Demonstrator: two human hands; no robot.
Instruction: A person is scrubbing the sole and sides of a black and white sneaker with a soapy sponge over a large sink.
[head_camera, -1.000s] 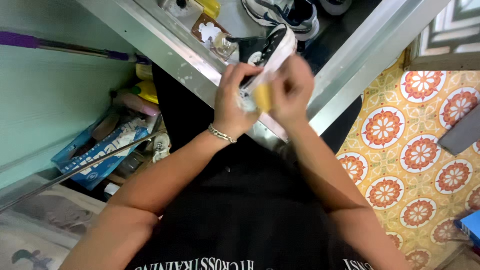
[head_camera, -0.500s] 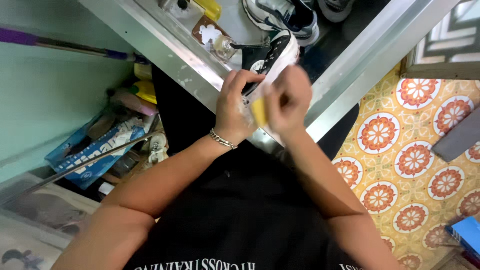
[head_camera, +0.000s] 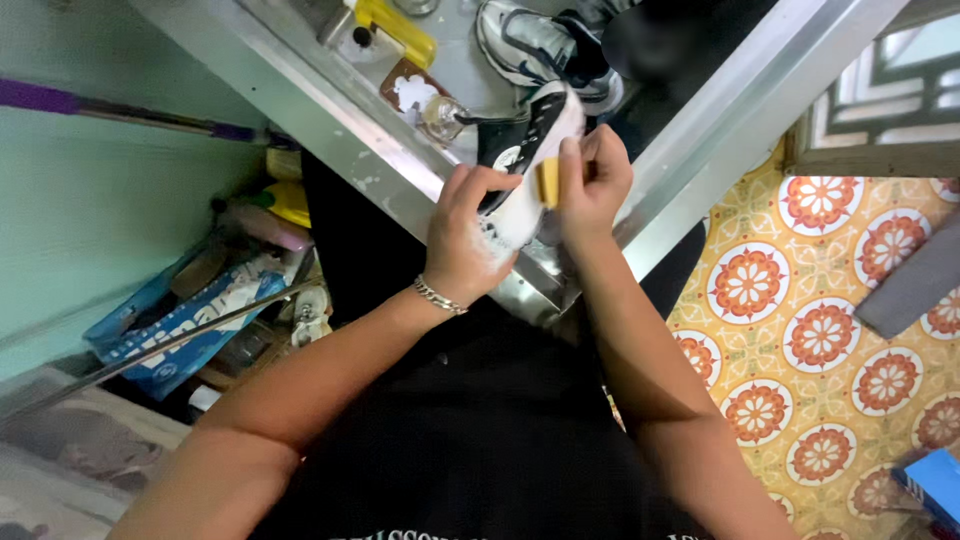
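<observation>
Head view: at upper centre of the frame my left hand (head_camera: 468, 240) grips a black shoe (head_camera: 520, 150) whose white sole runs lower left to upper right, while my right hand (head_camera: 592, 180) presses a yellow sponge (head_camera: 547, 182) against it.

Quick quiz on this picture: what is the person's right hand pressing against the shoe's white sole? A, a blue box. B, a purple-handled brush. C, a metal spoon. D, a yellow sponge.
D: the right hand presses a small yellow sponge against the sole of the black and white shoe, while the left hand holds the shoe from below.
</observation>
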